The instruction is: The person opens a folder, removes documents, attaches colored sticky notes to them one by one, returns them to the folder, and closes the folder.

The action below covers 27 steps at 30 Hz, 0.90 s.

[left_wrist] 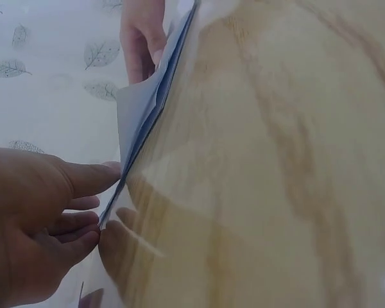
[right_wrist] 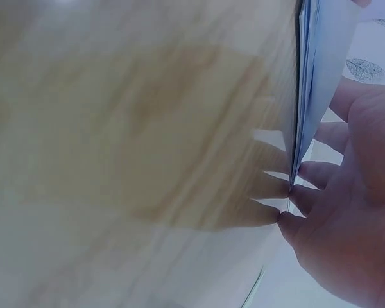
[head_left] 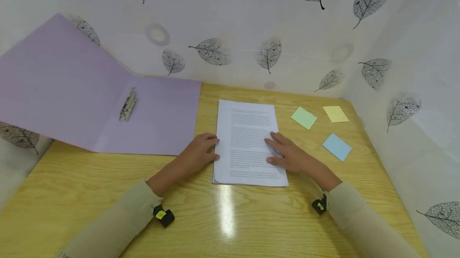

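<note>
A stack of printed paper sheets (head_left: 248,146) lies on the wooden table, its sheets slightly separated along the near edge. My left hand (head_left: 197,152) is at the stack's left side, thumb and fingertips touching that edge. In the left wrist view, the left thumb (left_wrist: 93,178) meets the edge of the sheets with the other fingers below it. On the opposite side, my right hand (head_left: 289,154) has its fingers spread, thumb and fingertips over the right margin. The right wrist view shows the lower right fingers (right_wrist: 301,199) against the edge, close to the tabletop.
An opened purple folder (head_left: 165,118) with a metal clip (head_left: 128,105) lies to the left, its cover raised against the leaf-patterned wall (head_left: 230,18). Green (head_left: 304,118), yellow (head_left: 336,114) and blue sticky notes (head_left: 337,147) lie right of the stack.
</note>
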Motion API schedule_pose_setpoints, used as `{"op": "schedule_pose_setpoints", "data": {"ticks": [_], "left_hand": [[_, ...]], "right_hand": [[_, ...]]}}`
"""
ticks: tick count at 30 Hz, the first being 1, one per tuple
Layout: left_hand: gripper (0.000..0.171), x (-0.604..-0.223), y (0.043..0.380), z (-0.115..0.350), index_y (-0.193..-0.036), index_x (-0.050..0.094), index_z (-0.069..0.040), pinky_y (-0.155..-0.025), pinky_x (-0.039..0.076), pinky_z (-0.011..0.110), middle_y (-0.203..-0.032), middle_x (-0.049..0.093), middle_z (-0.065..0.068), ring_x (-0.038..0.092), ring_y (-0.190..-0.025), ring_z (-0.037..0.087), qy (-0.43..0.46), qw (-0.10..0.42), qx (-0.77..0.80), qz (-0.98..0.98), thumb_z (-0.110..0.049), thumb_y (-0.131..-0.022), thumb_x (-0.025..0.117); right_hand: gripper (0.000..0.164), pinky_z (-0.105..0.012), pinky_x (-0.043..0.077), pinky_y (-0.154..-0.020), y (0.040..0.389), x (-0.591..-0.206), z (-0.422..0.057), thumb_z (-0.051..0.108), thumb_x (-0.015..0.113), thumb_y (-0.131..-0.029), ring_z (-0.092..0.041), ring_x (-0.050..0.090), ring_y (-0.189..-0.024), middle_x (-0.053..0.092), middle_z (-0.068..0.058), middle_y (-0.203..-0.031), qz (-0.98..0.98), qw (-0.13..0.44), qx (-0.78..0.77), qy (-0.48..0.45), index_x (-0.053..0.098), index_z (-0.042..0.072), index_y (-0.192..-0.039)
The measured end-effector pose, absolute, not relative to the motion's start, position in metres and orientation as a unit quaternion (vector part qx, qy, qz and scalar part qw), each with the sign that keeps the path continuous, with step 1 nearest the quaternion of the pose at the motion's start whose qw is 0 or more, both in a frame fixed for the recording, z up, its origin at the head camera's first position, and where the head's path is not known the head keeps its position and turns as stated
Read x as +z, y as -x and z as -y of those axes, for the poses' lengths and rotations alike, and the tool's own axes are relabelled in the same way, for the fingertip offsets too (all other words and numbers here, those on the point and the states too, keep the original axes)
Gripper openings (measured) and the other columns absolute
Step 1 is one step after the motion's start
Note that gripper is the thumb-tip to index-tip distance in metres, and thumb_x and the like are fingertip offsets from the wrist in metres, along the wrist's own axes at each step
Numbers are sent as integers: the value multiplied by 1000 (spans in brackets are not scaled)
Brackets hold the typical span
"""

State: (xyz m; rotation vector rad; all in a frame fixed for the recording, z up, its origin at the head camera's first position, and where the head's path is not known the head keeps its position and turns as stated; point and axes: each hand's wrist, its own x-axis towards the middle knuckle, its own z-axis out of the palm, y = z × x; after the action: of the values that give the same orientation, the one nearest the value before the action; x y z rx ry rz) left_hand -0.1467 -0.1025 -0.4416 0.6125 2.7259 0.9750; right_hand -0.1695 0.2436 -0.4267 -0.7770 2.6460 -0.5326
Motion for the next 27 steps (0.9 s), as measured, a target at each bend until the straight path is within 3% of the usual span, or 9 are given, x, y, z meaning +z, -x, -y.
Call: {"op": "schedule_pose_setpoints", "data": {"ticks": [7,12,17,27], "left_hand": [[56,-445,145,104,-143,52,4,-116,37,50,-153,43,19,38,-143,36,-206,94,331,-916,-23,-97,70],[55,-445,144,103,-141,53,5,-116,36,51,-155,42,20,38,-144,38,-209,90,333,-915,-23,-96,70],[56,-445,145,103,-143,52,4,-117,35,52,-156,41,19,37,-144,38,-211,93,335,-914,-24,-97,68],[55,-445,144,102,-143,53,4,-117,35,51,-155,42,19,36,-145,37,-209,96,335,-914,-23,-97,69]], "right_hand": [[72,-64,21,-119,168,-424,-243,40,61,-100,-48,14,-151,15,-24,-166,-931,163,-176,276,34,4,-156],[69,-61,24,-119,175,-416,-248,46,58,-101,-42,21,-152,25,-19,-165,-932,172,-201,248,39,6,-154],[57,-62,27,-118,197,-406,-258,40,53,-105,-44,31,-147,40,-21,-157,-941,152,-237,188,47,4,-149],[58,-63,22,-119,256,-409,-310,33,53,-106,-48,26,-147,34,-27,-157,-968,90,-198,123,39,0,-152]]}}
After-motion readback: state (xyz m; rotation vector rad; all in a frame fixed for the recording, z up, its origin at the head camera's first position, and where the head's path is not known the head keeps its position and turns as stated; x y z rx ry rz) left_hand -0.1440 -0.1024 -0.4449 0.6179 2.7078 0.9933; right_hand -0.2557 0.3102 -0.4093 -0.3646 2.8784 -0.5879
